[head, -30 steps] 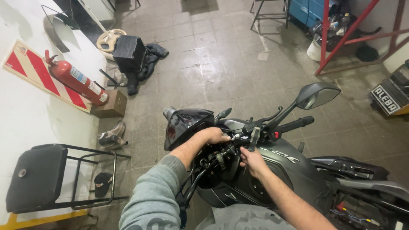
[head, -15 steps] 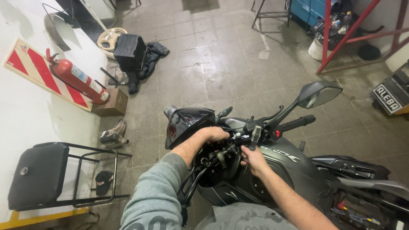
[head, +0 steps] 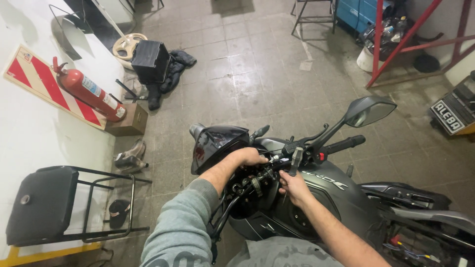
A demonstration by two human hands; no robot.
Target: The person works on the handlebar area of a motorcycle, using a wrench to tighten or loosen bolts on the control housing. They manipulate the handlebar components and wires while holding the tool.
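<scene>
From the head camera we see the motorcycle [head: 316, 198] at 5 o'clock. Our left hand [head: 250, 157] grasps the handlebar [head: 341, 145] near its middle; our right hand [head: 293, 188] is clenched just below. An extinguisher [head: 86, 91] lies at 10 o'clock.

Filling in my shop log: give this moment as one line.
left hand on handlebar centre | right hand under it | motorcycle | mirror upright

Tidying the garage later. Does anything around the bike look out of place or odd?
Yes. A dark jacket lies crumpled on the floor beside a black box, and a cap sits on the floor under the rack. Both hands, left and right, are at the handlebar.
</scene>
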